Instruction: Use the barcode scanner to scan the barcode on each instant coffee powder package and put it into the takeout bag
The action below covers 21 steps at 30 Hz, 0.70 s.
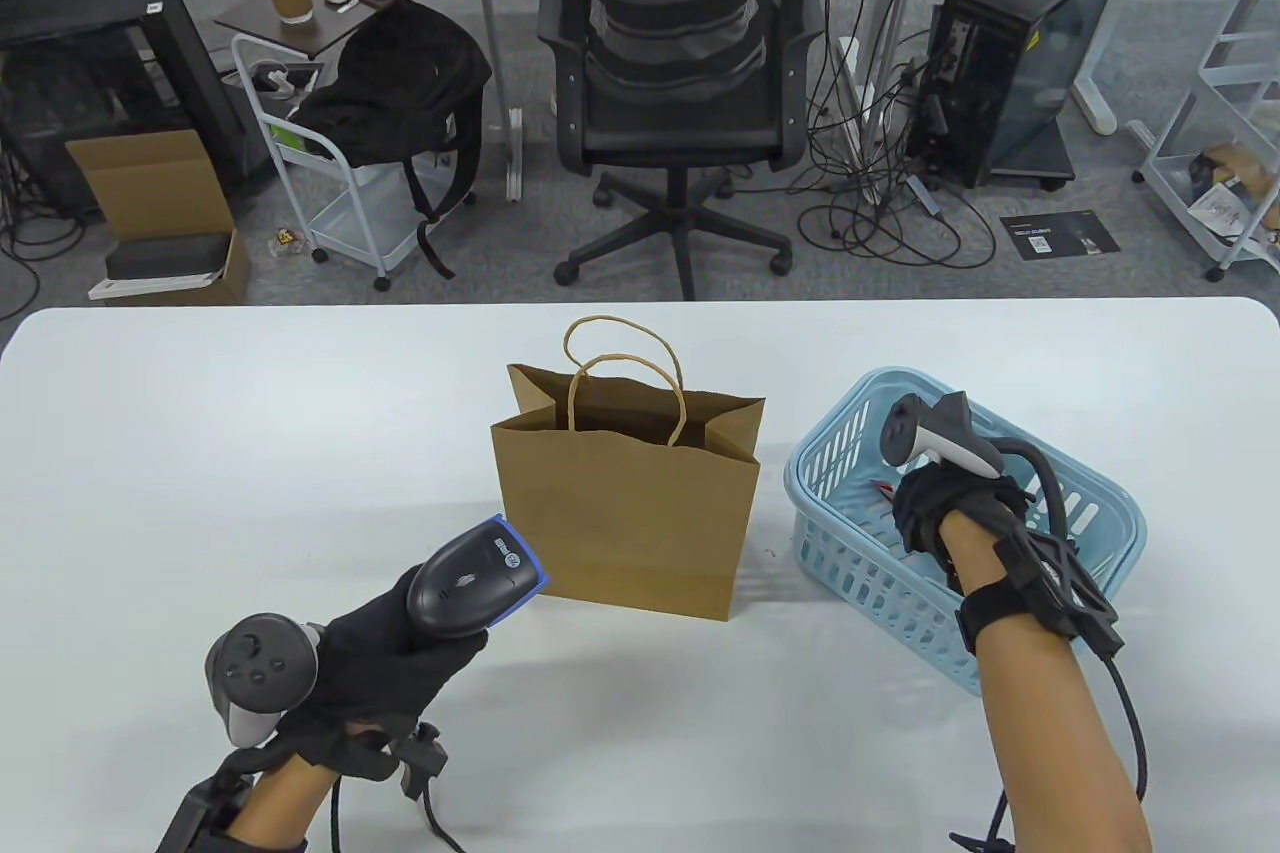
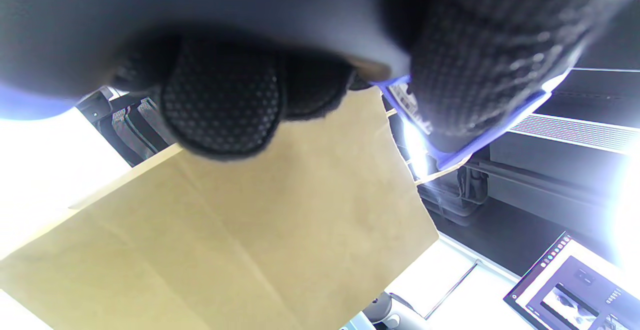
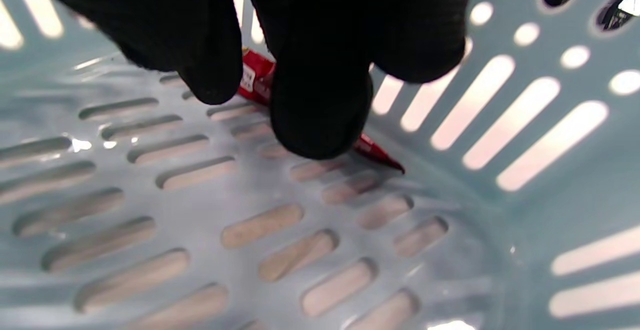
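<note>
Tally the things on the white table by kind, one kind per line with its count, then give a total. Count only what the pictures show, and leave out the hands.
Brown paper takeout bag: 1
Blue plastic basket: 1
Barcode scanner, held in the left hand: 1
Red coffee package in the basket, under the right hand: 1 visible
Total: 4

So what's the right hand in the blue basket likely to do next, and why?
Probably close on the red coffee packet and lift it out. The right hand is down in the basket with fingertips on the packet, while the left hand holds the scanner raised beside the open paper bag.
</note>
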{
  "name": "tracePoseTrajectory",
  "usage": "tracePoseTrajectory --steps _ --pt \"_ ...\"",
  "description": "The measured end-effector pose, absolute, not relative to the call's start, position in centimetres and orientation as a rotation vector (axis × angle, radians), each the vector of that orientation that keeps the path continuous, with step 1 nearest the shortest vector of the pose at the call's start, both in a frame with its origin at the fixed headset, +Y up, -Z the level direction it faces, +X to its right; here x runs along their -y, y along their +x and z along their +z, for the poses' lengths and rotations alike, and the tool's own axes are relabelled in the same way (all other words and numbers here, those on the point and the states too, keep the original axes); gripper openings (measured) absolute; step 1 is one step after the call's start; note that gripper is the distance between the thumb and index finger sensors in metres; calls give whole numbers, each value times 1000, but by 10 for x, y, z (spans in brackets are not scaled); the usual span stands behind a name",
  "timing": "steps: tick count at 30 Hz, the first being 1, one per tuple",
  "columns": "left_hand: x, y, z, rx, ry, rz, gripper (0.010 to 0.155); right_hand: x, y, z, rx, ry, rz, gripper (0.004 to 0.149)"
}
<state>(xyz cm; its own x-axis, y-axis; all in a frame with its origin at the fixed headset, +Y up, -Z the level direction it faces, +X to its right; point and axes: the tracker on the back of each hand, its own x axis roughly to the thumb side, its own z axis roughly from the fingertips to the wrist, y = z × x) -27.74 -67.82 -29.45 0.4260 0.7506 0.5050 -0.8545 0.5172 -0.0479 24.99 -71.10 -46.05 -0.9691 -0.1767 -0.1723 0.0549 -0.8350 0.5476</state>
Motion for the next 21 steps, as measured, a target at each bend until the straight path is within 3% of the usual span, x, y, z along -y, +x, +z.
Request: tracePoseTrajectory --steps 21 --pt "680 -276 -296 501 213 997 63 726 247 -461 1009 341 -2782 41"
